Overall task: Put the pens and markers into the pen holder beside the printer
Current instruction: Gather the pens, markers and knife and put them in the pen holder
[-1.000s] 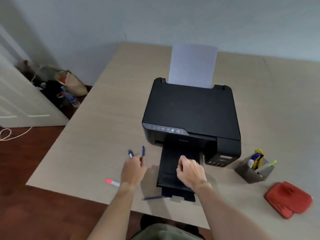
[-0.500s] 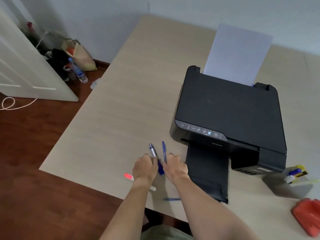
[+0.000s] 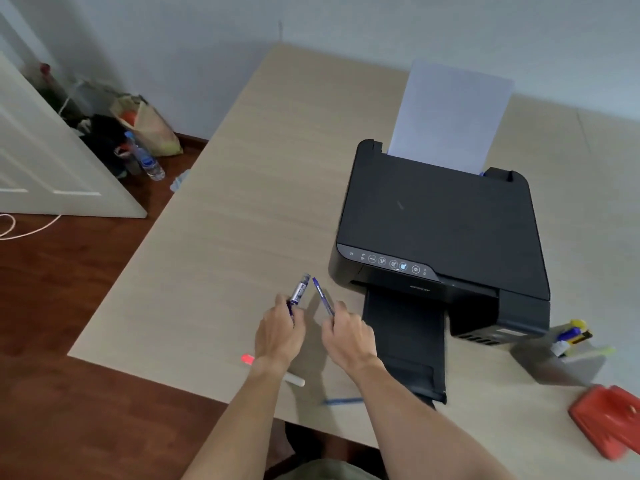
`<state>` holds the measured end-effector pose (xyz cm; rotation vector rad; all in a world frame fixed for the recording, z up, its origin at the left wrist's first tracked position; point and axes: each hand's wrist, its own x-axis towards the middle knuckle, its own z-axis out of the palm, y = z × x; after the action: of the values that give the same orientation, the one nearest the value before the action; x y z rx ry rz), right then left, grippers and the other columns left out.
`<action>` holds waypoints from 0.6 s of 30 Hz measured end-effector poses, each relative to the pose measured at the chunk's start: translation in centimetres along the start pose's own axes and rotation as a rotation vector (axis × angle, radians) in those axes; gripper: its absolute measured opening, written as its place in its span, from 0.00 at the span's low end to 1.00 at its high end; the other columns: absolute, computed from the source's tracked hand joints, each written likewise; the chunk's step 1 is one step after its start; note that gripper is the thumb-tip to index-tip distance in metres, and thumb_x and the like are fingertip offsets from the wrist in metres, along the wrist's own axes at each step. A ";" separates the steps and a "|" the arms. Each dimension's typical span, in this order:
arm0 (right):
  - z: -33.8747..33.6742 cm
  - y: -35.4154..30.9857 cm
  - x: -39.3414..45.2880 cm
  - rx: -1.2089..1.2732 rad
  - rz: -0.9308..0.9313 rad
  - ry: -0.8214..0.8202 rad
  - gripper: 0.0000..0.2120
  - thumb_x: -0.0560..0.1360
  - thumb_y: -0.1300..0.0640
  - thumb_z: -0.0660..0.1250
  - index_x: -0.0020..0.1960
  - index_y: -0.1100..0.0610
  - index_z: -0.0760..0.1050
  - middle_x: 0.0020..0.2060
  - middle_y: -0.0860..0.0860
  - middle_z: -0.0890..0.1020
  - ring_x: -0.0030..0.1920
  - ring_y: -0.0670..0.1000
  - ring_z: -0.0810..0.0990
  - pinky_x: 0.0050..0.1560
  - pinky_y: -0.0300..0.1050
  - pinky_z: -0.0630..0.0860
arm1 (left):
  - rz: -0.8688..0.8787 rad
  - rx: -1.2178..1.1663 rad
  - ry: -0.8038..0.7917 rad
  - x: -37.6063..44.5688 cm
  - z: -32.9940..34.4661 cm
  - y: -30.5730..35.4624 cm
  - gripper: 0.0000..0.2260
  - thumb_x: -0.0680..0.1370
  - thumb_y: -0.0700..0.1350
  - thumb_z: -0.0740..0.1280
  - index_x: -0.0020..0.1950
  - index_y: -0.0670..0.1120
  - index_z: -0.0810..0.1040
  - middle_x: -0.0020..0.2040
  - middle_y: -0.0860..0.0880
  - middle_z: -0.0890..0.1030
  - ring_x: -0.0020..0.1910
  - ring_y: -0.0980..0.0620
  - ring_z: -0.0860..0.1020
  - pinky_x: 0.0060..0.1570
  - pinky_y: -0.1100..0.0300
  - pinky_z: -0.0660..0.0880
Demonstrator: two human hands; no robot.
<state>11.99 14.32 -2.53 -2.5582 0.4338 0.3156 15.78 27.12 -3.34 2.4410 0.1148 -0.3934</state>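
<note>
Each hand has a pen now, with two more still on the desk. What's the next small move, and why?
Probably carry the right hand with its slim blue pen across the printer's output tray to the pen holder and drop it in. That hand is nearer the holder; the left hand with its clear-barrelled pen can follow.

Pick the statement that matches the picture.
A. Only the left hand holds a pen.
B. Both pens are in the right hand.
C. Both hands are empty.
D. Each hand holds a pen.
D: the left hand grips the clear-barrelled pen and the right hand grips the thin blue pen, both in front of the printer.
</note>
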 end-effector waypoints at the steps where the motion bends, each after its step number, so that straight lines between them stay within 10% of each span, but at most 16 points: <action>1: -0.5 0.4 -0.4 0.004 -0.018 0.016 0.08 0.76 0.56 0.54 0.51 0.58 0.68 0.40 0.58 0.81 0.39 0.62 0.78 0.37 0.51 0.71 | 0.039 -0.003 0.013 -0.3 -0.2 0.2 0.07 0.81 0.47 0.57 0.51 0.45 0.71 0.39 0.44 0.79 0.40 0.39 0.77 0.38 0.49 0.74; 18: -8.9 21.7 -13.6 0.155 0.213 0.415 0.05 0.79 0.59 0.55 0.45 0.52 0.63 0.38 0.50 0.74 0.33 0.54 0.71 0.36 0.52 0.70 | 0.528 0.129 -0.240 -8.8 9.6 13.6 0.04 0.77 0.47 0.59 0.43 0.51 0.70 0.39 0.52 0.76 0.39 0.48 0.76 0.36 0.55 0.71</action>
<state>-7.21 -4.76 -0.81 -2.4216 0.8514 -0.1762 7.48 10.67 0.34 2.4068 -0.6610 -0.4559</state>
